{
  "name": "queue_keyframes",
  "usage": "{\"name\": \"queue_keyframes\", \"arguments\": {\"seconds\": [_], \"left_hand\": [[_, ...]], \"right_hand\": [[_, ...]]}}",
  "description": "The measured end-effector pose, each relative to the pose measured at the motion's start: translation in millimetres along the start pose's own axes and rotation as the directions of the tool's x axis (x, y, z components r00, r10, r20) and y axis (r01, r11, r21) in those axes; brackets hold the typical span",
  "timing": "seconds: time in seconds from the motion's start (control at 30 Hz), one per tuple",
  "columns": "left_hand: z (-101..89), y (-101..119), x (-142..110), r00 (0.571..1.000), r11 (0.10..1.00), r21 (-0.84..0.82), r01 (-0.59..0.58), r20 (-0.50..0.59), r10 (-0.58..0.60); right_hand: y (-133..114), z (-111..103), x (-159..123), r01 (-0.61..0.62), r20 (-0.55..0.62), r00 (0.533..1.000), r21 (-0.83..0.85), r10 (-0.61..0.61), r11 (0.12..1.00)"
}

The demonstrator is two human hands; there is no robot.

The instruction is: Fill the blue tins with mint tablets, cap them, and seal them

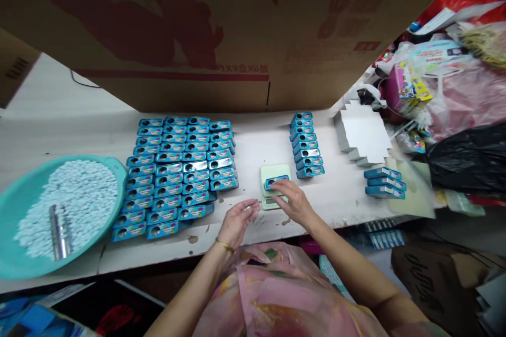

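Observation:
A small blue tin (270,182) with a dark round hole in its top is on a pale green weighing scale (266,171) in front of me. The fingers of my right hand (294,201) curl over the near side of this tin, partly covering it, with the thumb lower over the scale's front. Just left of the scale, my left hand (236,221) is closed in a pinch, palm partly up. Something small and whitish shows at its fingertips, too small to make out. Blue tins (169,179) stand in several packed columns on the left.
A turquoise basin (118,168) of pale blue tablets (87,195) holds a metal scoop (59,231) at left. One column of tins (306,152) stands right of the scale. White card stacks (366,131) and a few tins (385,184) lie farther right. A large cardboard box (221,21) blocks the back.

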State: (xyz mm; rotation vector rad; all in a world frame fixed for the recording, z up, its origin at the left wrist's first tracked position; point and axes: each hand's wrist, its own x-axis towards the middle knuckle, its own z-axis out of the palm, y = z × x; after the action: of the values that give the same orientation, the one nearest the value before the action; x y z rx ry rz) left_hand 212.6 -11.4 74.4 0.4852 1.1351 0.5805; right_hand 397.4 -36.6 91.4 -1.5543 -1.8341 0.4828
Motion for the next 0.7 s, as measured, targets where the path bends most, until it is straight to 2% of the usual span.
{"name": "queue_keyframes", "arguments": {"seconds": [0.07, 0.1, 0.17, 0.23, 0.27, 0.3, 0.33, 0.37, 0.4, 0.5, 0.57, 0.63, 0.7], "left_hand": [[15.8, 5, 12, 0.986, 0.952, 0.255, -0.166, 0.07, 0.153], [22.9, 8, 19, 0.965, 0.879, 0.398, -0.262, 0.121, 0.233], [35.5, 15, 30, 0.9, 0.634, 0.642, -0.431, 0.251, 0.358], [45.8, 21, 38, 0.835, 0.373, 0.769, -0.519, 0.364, 0.413], [50.0, 23, 41, 0.816, 0.285, 0.795, -0.536, 0.4, 0.417], [53.6, 26, 43, 0.807, 0.24, 0.804, -0.544, 0.422, 0.412], [56.5, 27, 44, 0.808, 0.239, 0.803, -0.545, 0.427, 0.406], [58.5, 29, 45, 0.816, 0.282, 0.792, -0.542, 0.416, 0.401], [59.6, 30, 45, 0.831, 0.363, 0.765, -0.531, 0.387, 0.4], [55.2, 34, 40, 0.896, 0.71, 0.551, -0.44, 0.214, 0.389], [43.0, 38, 33, 0.929, 0.853, 0.374, -0.364, 0.079, 0.362], [20.1, 43, 24, 0.928, 0.884, 0.329, -0.333, -0.052, 0.37], [-14.3, 49, 13, 0.879, 0.84, 0.423, -0.34, -0.176, 0.444]], "right_hand": [[-7, 2, -2, -0.002, -0.007, 1.0, 0.016, 0.002, 1.0], [-7, 2, -3, -0.02, -0.027, 0.999, 0.017, 0.021, 1.0], [-2, -1, -8, -0.071, -0.068, 0.995, 0.016, 0.072, 0.997], [6, -7, -15, -0.113, -0.088, 0.99, 0.01, 0.113, 0.994], [10, -10, -19, -0.129, -0.092, 0.987, 0.007, 0.129, 0.992], [14, -13, -23, -0.143, -0.095, 0.985, 0.003, 0.143, 0.99], [17, -15, -27, -0.156, -0.1, 0.983, 0.001, 0.155, 0.988], [20, -17, -31, -0.167, -0.104, 0.981, -0.001, 0.166, 0.986], [22, -18, -35, -0.178, -0.107, 0.978, -0.004, 0.176, 0.984], [28, -21, -42, -0.206, -0.119, 0.972, -0.015, 0.203, 0.978], [33, -23, -42, -0.224, -0.135, 0.967, -0.028, 0.218, 0.974], [40, -27, -40, -0.236, -0.162, 0.961, -0.044, 0.226, 0.971], [46, -32, -37, -0.237, -0.186, 0.957, -0.059, 0.223, 0.97]]}}
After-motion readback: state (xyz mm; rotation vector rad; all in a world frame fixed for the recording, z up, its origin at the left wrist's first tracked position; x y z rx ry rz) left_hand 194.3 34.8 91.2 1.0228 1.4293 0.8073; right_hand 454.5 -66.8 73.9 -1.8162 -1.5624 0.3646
